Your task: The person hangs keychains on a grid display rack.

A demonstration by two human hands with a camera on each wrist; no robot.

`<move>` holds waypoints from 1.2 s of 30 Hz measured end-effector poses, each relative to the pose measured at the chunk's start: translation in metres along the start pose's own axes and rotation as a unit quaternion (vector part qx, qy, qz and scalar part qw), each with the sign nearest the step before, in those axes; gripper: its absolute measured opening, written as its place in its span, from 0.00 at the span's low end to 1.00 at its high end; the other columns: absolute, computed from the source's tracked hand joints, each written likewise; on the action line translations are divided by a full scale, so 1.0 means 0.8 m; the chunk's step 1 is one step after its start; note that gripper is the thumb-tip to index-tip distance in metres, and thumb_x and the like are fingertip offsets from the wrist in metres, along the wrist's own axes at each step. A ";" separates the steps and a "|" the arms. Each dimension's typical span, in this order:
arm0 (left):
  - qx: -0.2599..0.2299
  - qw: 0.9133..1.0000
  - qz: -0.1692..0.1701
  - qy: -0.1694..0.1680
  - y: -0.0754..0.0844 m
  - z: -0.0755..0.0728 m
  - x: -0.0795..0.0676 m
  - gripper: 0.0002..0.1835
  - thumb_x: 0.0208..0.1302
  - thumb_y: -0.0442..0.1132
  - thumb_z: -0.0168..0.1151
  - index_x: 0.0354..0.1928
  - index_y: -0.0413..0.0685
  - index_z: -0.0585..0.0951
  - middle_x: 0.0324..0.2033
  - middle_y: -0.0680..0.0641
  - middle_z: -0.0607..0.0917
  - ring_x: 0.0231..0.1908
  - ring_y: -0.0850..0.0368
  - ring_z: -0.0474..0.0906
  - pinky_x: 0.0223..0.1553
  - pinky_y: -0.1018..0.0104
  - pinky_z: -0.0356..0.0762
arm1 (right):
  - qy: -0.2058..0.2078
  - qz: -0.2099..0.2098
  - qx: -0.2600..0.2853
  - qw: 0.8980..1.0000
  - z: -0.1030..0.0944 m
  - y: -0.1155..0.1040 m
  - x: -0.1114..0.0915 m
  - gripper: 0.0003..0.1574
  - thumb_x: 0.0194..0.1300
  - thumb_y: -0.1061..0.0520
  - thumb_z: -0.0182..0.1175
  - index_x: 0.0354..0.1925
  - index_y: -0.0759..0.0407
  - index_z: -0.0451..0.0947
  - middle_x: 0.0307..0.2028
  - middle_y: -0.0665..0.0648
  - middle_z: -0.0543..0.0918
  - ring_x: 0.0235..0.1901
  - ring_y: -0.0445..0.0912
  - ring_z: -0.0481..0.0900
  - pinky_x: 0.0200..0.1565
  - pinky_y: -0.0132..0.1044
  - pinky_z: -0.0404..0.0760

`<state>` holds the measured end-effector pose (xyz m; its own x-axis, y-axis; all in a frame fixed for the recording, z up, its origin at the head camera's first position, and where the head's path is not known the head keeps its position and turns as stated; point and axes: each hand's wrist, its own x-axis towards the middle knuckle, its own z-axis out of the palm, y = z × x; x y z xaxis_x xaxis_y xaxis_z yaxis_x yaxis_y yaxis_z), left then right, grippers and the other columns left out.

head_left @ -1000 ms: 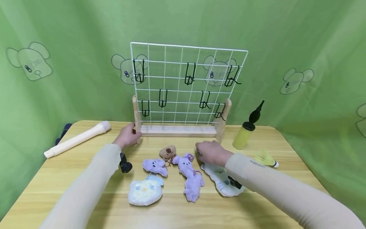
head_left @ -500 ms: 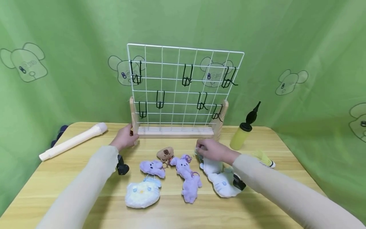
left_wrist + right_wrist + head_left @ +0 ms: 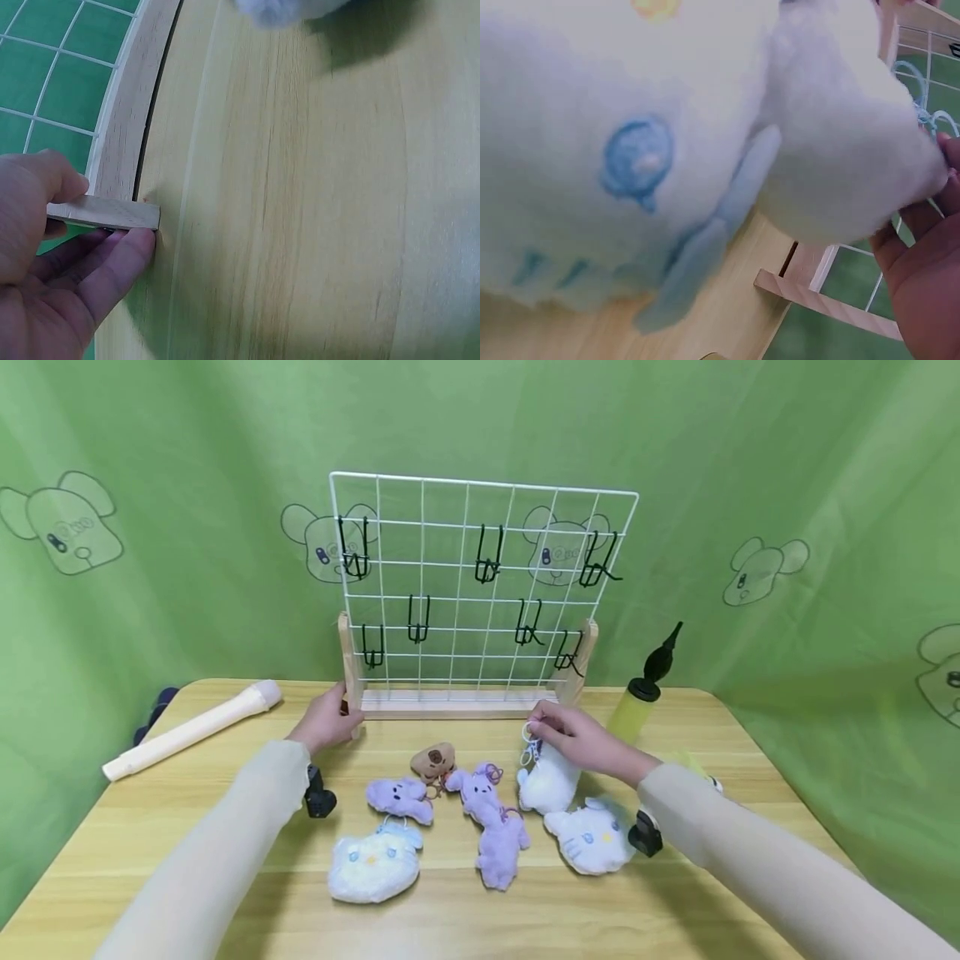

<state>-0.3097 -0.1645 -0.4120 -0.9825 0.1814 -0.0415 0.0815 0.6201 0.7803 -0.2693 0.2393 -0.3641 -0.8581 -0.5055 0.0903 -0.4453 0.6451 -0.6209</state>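
Note:
My left hand (image 3: 326, 720) grips the left wooden end piece (image 3: 112, 212) of the white wire grid rack (image 3: 465, 702), thumb on one side and fingers on the other. With my right hand (image 3: 577, 737) I pinch the light-coloured ring and clasp of a white plush keychain (image 3: 549, 783), whose body hangs low over the table. A white cat-face plush (image 3: 595, 837) with blue eyes lies just in front of it and looms large in the right wrist view. Several black hooks (image 3: 489, 567) sit on the grid with nothing hanging from them.
Purple plush keychains (image 3: 501, 847), a brown plush (image 3: 433, 762) and another cat-face plush (image 3: 375, 864) lie mid-table. A pale tube (image 3: 195, 728) is at left. At right stand a yellow pump (image 3: 632, 714) with black nozzle and a partly covered yellow shuttlecock (image 3: 693, 764).
My right hand has risen and drawn the white plush keychain upright by its ring, away from the cat-face plush. My left hand keeps its grip on the rack. The head view has shifted slightly.

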 end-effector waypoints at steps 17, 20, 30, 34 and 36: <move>0.006 1.000 -0.016 -0.005 0.005 0.006 0.000 0.34 0.74 0.33 0.54 0.77 0.29 0.57 0.52 0.25 0.82 0.35 0.50 0.84 0.34 0.67 0.87 | 0.059 -0.032 0.166 0.984 -0.024 -0.052 0.012 0.12 0.81 0.64 0.49 0.51 0.74 0.74 0.47 0.75 0.86 0.39 0.39 0.89 0.51 0.38 0.91; 0.009 1.000 -0.009 -0.005 0.006 0.007 0.004 0.34 0.74 0.33 0.53 0.78 0.30 0.57 0.51 0.26 0.82 0.32 0.52 0.83 0.31 0.67 0.85 | 0.068 -0.043 0.162 0.983 -0.028 -0.070 0.019 0.11 0.80 0.64 0.51 0.51 0.73 0.75 0.47 0.74 0.87 0.38 0.39 0.88 0.48 0.34 0.91; 0.023 1.000 -0.007 -0.001 -0.001 0.004 0.007 0.34 0.74 0.33 0.53 0.77 0.27 0.58 0.49 0.27 0.83 0.31 0.54 0.82 0.31 0.68 0.84 | 0.060 -0.078 0.173 0.980 -0.031 -0.136 0.053 0.09 0.79 0.60 0.56 0.46 0.67 0.77 0.54 0.64 0.89 0.54 0.47 0.88 0.62 0.41 0.87; 0.020 1.000 0.001 0.003 -0.003 0.006 0.006 0.35 0.73 0.32 0.53 0.78 0.29 0.57 0.49 0.26 0.83 0.31 0.53 0.82 0.30 0.67 0.85 | 0.054 -0.085 0.214 0.972 -0.031 -0.165 0.066 0.12 0.81 0.59 0.51 0.39 0.65 0.74 0.55 0.61 0.90 0.59 0.48 0.86 0.70 0.48 0.80; 0.022 1.000 0.003 0.005 -0.004 0.006 0.005 0.36 0.73 0.32 0.53 0.78 0.29 0.56 0.48 0.26 0.83 0.30 0.53 0.82 0.29 0.67 0.84 | 0.046 -0.093 0.243 0.964 -0.030 -0.176 0.073 0.14 0.81 0.59 0.47 0.36 0.64 0.73 0.53 0.63 0.90 0.59 0.49 0.86 0.71 0.50 0.79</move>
<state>-0.3132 -0.1618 -0.4174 -0.9836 0.1779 -0.0313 0.0941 0.6527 0.7518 -0.2629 0.1326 -0.2523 -0.8041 -0.5190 0.2900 -0.4400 0.1916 -0.8773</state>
